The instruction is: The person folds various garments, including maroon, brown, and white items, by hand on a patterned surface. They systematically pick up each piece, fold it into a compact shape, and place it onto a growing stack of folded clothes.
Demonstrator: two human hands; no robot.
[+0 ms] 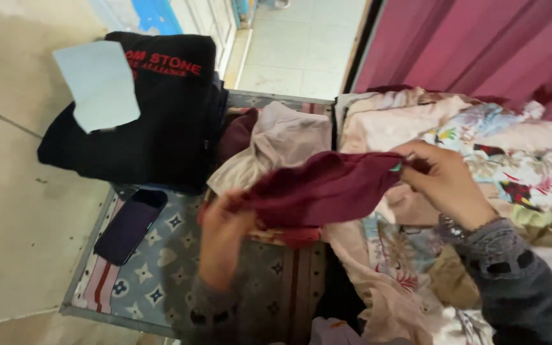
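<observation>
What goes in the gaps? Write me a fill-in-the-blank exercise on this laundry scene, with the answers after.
1. Both hands, left hand and right hand, hold a ____ cloth stretched between them.
2. The dark phone lies on the patterned mat, to the ____ of the left hand.
3. A pale sheet of paper rests on the folded ____ garment.

Answers: maroon; left; black

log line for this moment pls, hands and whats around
left hand: grips maroon cloth | right hand: pinches its other end | cloth: stretched between hands | nearby: phone, black folded clothes, floral fabric
</observation>
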